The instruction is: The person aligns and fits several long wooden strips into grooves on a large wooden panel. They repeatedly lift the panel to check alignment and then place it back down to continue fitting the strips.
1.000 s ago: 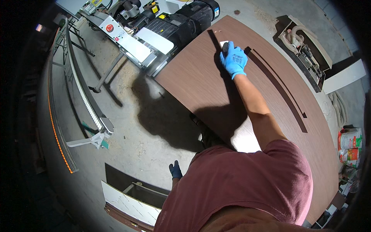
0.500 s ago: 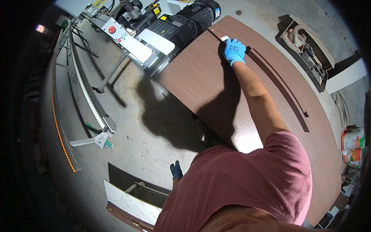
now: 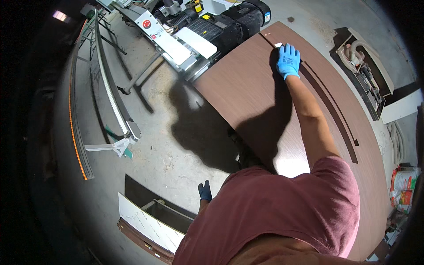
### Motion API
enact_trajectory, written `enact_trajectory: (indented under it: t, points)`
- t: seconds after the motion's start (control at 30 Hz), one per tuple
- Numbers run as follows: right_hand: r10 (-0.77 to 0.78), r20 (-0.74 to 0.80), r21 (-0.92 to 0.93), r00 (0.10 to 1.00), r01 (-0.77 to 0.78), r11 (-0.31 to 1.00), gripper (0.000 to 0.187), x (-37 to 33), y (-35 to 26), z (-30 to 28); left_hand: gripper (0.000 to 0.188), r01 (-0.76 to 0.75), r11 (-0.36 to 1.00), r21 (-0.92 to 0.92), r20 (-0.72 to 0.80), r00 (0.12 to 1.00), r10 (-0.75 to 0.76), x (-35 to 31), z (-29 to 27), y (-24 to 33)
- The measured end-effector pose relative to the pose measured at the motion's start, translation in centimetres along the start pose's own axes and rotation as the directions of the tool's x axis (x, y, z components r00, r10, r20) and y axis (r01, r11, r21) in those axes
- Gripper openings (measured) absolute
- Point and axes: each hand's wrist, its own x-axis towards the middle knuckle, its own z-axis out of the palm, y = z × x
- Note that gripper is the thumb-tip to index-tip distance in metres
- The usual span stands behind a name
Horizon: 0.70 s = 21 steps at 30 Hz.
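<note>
A large brown wood-grain panel (image 3: 247, 75) lies to my right, running from the machine at the top down past my body. On its far part rests my right hand (image 3: 288, 62), in a light blue glove, fingers stretched forward and palm down. Beside its fingertips is a small white piece (image 3: 277, 45). A long dark strip or slot (image 3: 329, 99) runs from near this hand along the panel; I cannot tell which it is. My left hand (image 3: 204, 191), in a dark glove, hangs low at my left side, thumb apart from the fingers, holding nothing visible.
A machine with a black motor (image 3: 234, 22) and a red button (image 3: 146, 24) adjoins the panel's far end. A curved roller rail (image 3: 108, 84) stands at left. Boards (image 3: 150, 221) sit at lower left. An open box with a hose (image 3: 360, 66) and printed bags (image 3: 404, 185) are at right.
The view has shifted, so the panel, machine and rail appear further right. My right hand keeps nearly the same place on the panel, and my left hand still hangs at my side.
</note>
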Motion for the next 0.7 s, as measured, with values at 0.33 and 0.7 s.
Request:
enact_trajectory:
  t: [0.33,0.7]
  points:
    - [-0.168,-0.012,0.475,0.986,0.153,0.867,0.04,-8.9,-4.9,-3.8,0.086,-0.12,0.981,-0.151,0.01,0.992,0.123,-0.2,2.2,5.5]
    - [-0.144,0.04,0.446,0.989,0.111,0.888,0.035,-8.8,-4.3,-2.8,0.098,-0.709,0.675,-0.205,0.071,0.677,0.733,-13.6,15.3,41.1]
